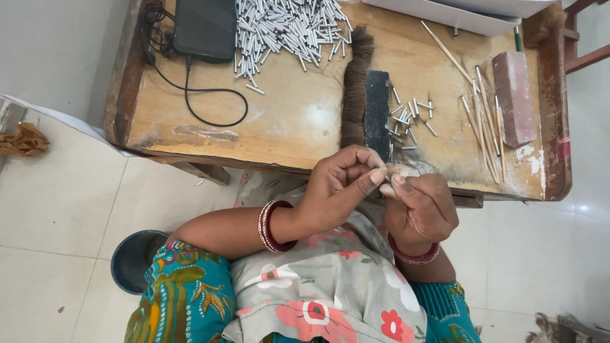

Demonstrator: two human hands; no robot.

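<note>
Two hands are meeting at the near edge of a low wooden table (286, 127): the left hand (340, 187) is curling its fingers inward with the thumb stretched across to the right hand (419, 209), and both are pinching one small pale thing (389, 188) between their fingertips, too small and too covered to make out what it is. That thing is sitting just off the table's front edge, above the person's lap. Just beyond the hands one flat black strip (377, 114) is lying beside one long tuft of brown hair (356, 89). To the right of the strip a loose scatter of about a dozen short metal tubes (410, 114) is lying, and a far larger heap of tubes (286, 28), too many to count, is spreading at the back. Roughly eight thin wooden sticks (483, 117) are resting next to one reddish block (513, 95). One dark phone (205, 28) is lying at the back left with one black cable (203, 101) looping from it.
</note>
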